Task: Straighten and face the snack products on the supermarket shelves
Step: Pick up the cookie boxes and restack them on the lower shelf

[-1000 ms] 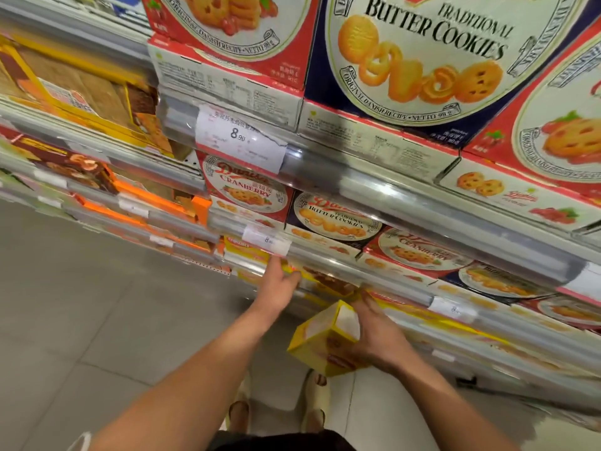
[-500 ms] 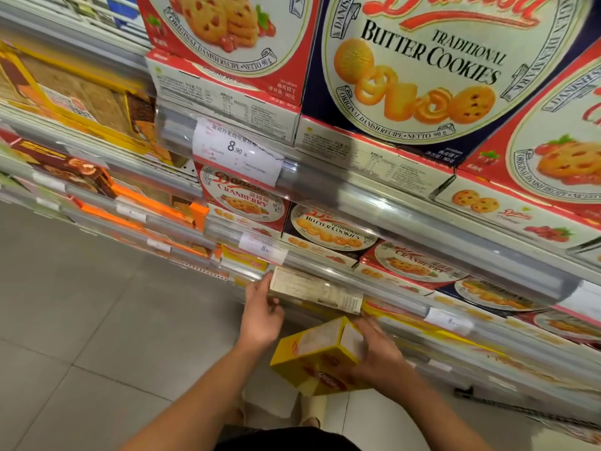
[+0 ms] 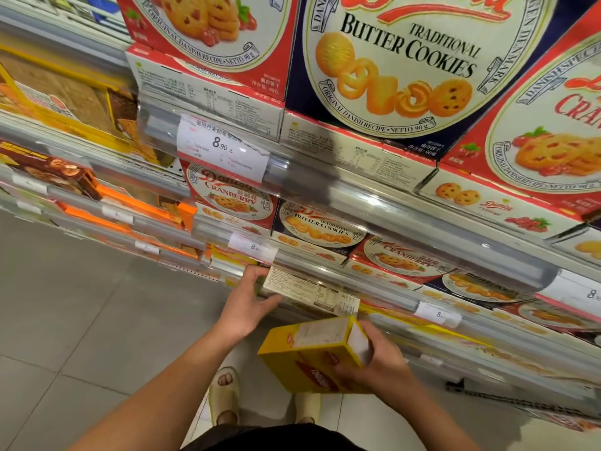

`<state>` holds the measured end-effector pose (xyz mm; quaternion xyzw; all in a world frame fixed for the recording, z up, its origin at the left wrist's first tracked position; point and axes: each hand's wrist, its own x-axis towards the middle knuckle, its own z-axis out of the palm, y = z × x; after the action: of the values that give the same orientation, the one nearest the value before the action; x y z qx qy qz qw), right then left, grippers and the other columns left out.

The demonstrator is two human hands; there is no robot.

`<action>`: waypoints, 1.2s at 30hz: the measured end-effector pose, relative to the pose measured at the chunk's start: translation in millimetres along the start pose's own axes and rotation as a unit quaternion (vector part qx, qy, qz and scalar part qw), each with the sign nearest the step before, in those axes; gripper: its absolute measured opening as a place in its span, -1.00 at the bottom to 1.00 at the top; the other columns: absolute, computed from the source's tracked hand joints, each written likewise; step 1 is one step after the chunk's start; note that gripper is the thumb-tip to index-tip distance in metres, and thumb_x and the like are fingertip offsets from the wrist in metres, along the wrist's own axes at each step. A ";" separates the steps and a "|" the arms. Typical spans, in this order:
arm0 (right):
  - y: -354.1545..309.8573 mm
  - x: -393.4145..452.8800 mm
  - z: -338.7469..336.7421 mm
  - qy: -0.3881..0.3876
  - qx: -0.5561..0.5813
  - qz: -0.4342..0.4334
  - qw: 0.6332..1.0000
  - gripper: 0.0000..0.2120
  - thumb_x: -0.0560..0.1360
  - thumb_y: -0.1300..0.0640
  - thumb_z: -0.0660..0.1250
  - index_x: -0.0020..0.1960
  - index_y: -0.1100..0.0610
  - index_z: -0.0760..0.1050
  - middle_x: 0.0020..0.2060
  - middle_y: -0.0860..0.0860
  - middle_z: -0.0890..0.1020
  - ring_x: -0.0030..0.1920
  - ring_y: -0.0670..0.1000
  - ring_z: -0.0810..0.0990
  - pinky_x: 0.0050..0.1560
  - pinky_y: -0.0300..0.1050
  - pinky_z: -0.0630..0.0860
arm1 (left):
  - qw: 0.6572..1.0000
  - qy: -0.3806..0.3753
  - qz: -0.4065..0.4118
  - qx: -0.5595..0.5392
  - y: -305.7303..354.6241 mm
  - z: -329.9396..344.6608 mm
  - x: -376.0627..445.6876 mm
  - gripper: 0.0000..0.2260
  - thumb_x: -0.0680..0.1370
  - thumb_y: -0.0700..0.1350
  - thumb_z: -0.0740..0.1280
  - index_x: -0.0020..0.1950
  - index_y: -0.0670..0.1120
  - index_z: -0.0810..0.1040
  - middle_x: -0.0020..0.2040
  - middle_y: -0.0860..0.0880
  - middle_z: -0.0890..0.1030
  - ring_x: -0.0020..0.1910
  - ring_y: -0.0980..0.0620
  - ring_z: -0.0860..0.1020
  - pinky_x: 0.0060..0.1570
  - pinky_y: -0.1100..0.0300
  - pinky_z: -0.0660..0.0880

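My right hand [image 3: 374,362] grips a yellow snack box [image 3: 312,353] in front of the low shelf, tilted, its white end panel facing up and right. My left hand [image 3: 247,304] holds the left end of a second box [image 3: 309,291], which sticks out from the low shelf with its pale printed label side showing. Thumb below, fingers above that box. Red cranberry cookie boxes [image 3: 231,200] and blue butter cookie boxes [image 3: 322,226] stand faced on the shelves above.
Shelf rails with price tags [image 3: 222,148] jut out above my hands. Orange boxes [image 3: 136,203] and a brown box [image 3: 48,170] fill shelves on the left. Grey floor tiles [image 3: 81,320] spread left; my sandalled feet [image 3: 224,395] are below.
My left hand reached into the low shelf and drew a box partly out. The yellow box in my right hand dropped slightly and tilted.
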<state>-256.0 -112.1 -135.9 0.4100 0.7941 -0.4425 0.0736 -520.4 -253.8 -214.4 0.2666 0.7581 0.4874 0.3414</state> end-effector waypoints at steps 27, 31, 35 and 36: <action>18.8 5.8 6.6 0.107 0.306 0.014 0.946 -0.34 0.23 0.05 0.72 0.26 -0.04 0.55 0.06 0.03 0.74 0.05 0.13 0.72 0.02 0.11 0.68 | 0.975 0.155 -0.129 0.091 -34.1 -128.5 -81.8 -0.64 0.39 0.13 0.59 -0.01 0.02 0.53 -0.23 0.01 0.67 -0.24 -0.03 0.65 -0.29 0.12 0.52; 11.1 9.1 15.3 0.102 0.319 0.009 0.942 -0.29 0.21 0.00 0.72 0.29 0.01 0.53 0.08 0.04 0.73 0.06 0.12 0.72 0.10 0.22 0.65 | 0.968 0.042 -0.081 0.235 -33.7 -97.2 -79.6 -0.38 0.38 0.29 0.53 0.34 0.14 0.42 -0.20 0.11 0.59 -0.24 0.14 0.57 -0.30 0.21 0.45; -0.3 10.6 28.9 0.114 0.309 -0.009 0.944 -0.38 0.31 0.04 0.67 0.29 -0.03 0.50 0.08 -0.04 0.73 0.07 0.02 0.72 0.10 0.08 0.64 | 0.953 -0.082 -0.051 0.287 -26.2 -51.5 -63.4 -0.23 0.43 0.24 0.50 0.56 0.15 0.27 0.23 -0.06 0.63 0.16 -0.06 0.59 -0.02 0.14 0.45; -1.8 11.7 31.1 0.109 0.307 -0.014 0.945 -0.41 0.34 0.10 0.62 0.30 -0.03 0.48 0.08 -0.07 0.72 0.08 0.00 0.71 0.11 0.03 0.65 | 0.953 -0.096 -0.052 0.281 -25.3 -42.4 -58.6 -0.22 0.43 0.22 0.51 0.57 0.14 0.26 0.36 -0.05 0.58 0.28 -0.07 0.55 0.10 0.13 0.46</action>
<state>-272.5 -129.4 -158.9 0.4477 0.6289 -0.6179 -0.1492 -518.6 -330.3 -210.3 0.3578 0.8410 0.2085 0.3481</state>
